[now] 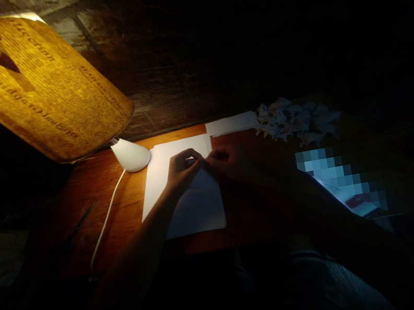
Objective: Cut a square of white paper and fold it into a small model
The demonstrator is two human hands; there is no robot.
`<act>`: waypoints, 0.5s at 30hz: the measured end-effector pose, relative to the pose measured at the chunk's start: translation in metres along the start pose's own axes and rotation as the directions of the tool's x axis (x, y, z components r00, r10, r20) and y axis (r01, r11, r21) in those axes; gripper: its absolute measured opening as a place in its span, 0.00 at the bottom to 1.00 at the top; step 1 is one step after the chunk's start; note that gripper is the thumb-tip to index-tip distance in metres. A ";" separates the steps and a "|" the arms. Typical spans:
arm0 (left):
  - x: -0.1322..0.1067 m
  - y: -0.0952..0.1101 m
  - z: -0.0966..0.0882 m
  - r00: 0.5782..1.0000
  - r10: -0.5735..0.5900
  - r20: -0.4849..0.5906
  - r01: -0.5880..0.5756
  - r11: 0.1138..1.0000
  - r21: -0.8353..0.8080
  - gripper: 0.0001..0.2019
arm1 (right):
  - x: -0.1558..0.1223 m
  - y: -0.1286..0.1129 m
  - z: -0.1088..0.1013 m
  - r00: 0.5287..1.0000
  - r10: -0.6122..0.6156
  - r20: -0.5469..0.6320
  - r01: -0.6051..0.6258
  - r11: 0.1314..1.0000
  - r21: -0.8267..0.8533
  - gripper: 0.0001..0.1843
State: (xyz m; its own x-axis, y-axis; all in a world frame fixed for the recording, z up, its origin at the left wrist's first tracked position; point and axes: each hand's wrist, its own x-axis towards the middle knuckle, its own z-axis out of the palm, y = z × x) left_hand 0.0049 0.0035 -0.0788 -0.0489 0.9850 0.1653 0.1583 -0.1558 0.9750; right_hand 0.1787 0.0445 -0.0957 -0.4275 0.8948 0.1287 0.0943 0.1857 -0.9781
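Paper sheets: laid on the counter (120,184) in front of the person; paper sheets (195,204) lit by the lamp, taken as clock centre for everything below.
Left hand: left hand (184,170) held over the sheets, fingertips at 1 o'clock; thumb and finger curled round and brought together at the tips.
Right hand: right hand (232,160) held at 2 o'clock, past the sheets' edge; fingers bent, tips met with those of the left.
Grasp: fingertips pinched; whether anything is gripped by either hand cannot be told, too dark.
Folded papers: folded papers (296,121) heaped loosely at 2 o'clock, far side of counter.
White slips: white slips (231,124) laid at 2 o'clock, between sheets and heap, just beside the heap.
Phone: phone (341,185) placed at 3 o'clock, well apart from sheets; screen lit, partly pixelated.
Lamp: white base (131,155) stood at 10 o'clock, just beside the sheets; print-covered shade (37,88) tilted above, lit.
Cord: white cord (107,219) run from base toward 8 o'clock.
Wall: brick wall (156,87) seen at 12 o'clock, dimly lit.
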 end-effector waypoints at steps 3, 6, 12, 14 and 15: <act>0.001 0.000 0.002 0.996 0.076 -0.047 -0.074 0.996 0.052 0.12 | 0.001 -0.001 0.001 1.000 0.011 -0.019 -0.011 1.000 -0.009 0.12; 0.001 0.000 0.002 0.987 0.129 -0.097 -0.121 0.989 0.088 0.11 | 0.003 -0.001 0.002 0.999 0.024 -0.047 -0.023 0.999 0.024 0.13; 0.001 -0.001 0.001 0.985 0.094 -0.148 -0.089 0.995 0.041 0.14 | 0.003 -0.006 0.002 0.995 0.044 -0.095 -0.039 0.998 0.052 0.11; 0.001 -0.002 0.001 0.986 0.072 -0.151 -0.070 0.997 0.024 0.15 | 0.002 -0.007 0.001 0.991 0.047 -0.122 -0.039 0.997 0.069 0.10; 0.001 -0.002 0.002 0.986 0.063 -0.156 -0.062 0.998 0.012 0.16 | 0.003 -0.007 0.001 0.990 0.045 -0.130 -0.036 0.996 0.077 0.11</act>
State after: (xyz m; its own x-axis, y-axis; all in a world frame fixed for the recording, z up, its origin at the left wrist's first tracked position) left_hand 0.0061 0.0052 -0.0805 -0.1923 0.9496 0.2474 0.1732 -0.2154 0.9611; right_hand 0.1761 0.0450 -0.0886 -0.3019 0.9476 0.1044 0.0401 0.1220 -0.9917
